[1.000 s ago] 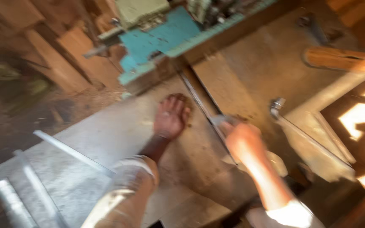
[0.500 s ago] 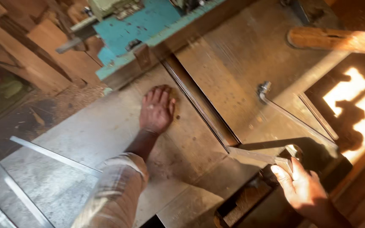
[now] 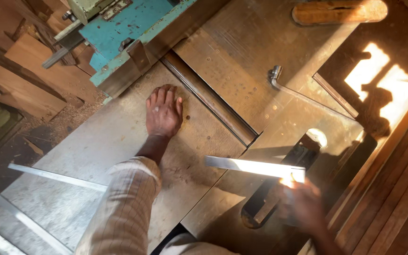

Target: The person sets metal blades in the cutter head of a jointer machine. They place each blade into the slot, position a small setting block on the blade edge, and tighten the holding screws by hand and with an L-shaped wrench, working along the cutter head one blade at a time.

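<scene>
My left hand lies flat and open on the table, just beside the cutter slot; my blurred right hand grips the steel square nearer me than the slot. I'd keep the blade level and move slowly.

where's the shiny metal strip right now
In the head view the metal strip is low and right of centre, one end in the blurred right hand, lying across the machine table near the dark slot, right of the flat left hand.

The left hand lies flat, palm down, fingers together, its striped-sleeved arm stretched forward. The right hand, blurred, is curled closed, low at right.
</scene>
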